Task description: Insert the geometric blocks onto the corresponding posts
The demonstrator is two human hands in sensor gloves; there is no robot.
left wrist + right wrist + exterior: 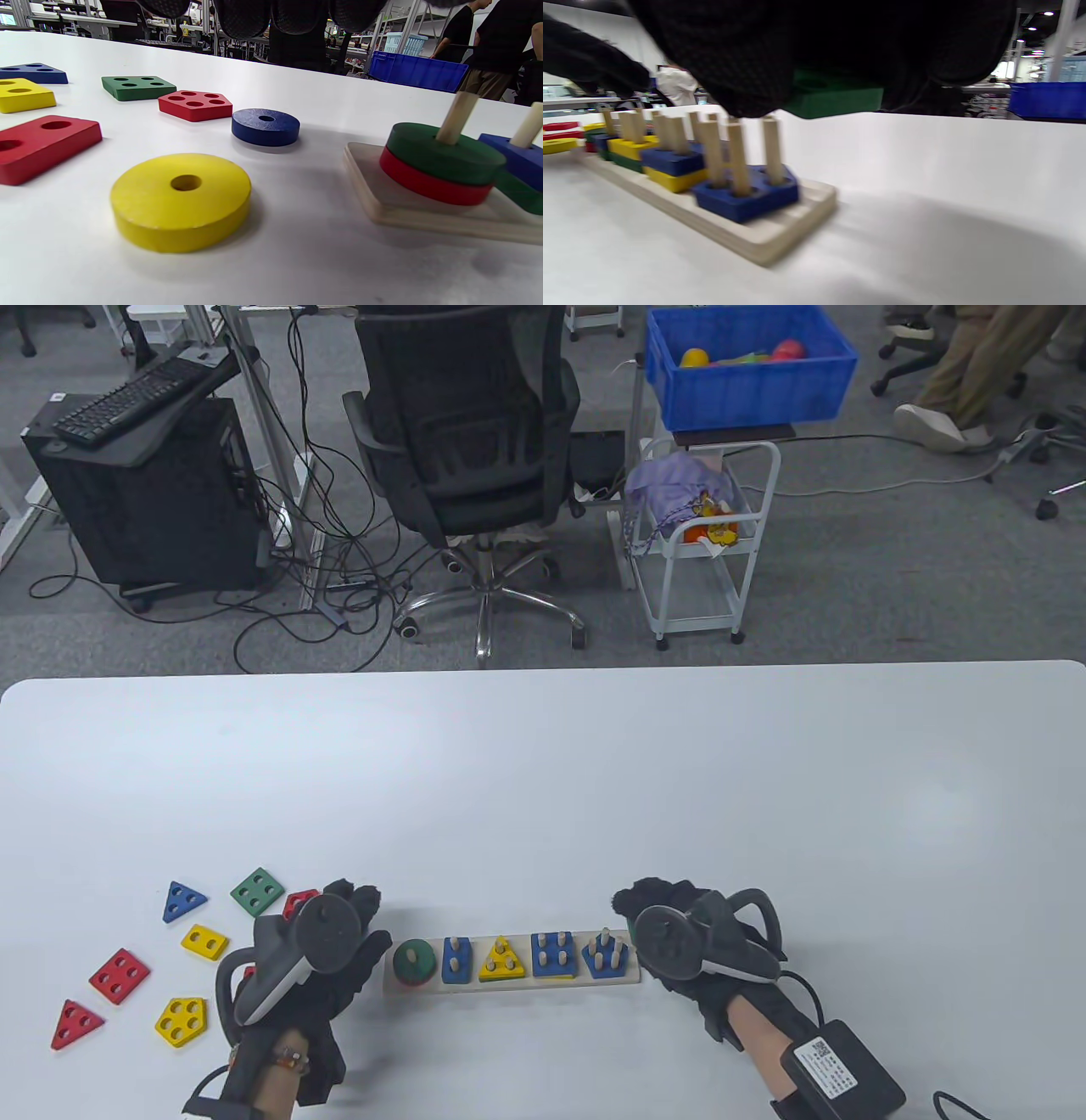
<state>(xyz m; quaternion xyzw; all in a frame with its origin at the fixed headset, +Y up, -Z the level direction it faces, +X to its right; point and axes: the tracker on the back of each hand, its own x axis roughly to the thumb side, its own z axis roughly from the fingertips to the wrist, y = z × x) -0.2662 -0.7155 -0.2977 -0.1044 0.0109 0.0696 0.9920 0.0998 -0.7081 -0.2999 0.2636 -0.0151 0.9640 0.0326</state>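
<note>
- The wooden peg board [509, 985] lies near the front edge of the white counter [543, 780], between the 2 gloved hands.
- On the board, from its left end: a green disc [445, 152] stacked on a red disc [432, 186] on the single post, then a blue rectangle [456, 959], a yellow triangle [501, 959], a blue square [556, 954] over a yellow one, and a blue pentagon [746, 197] on its 5 posts.
- The right hand [679, 929] hovers at the board's right end and grips a green block [835, 99] above the pentagon posts (its shape is mostly hidden by the glove).
- The left hand [327, 954] sits just left of the board; its fingertips [242, 17] hang above the counter, holding nothing.
- Loose on the counter to the left: a yellow disc [182, 201], a blue disc [266, 126], a red pentagon [195, 104], a green square [257, 891], a blue triangle [182, 900], a yellow rectangle [204, 942], a red square [120, 975], a red triangle [75, 1023] and a yellow pentagon [181, 1021].
</note>
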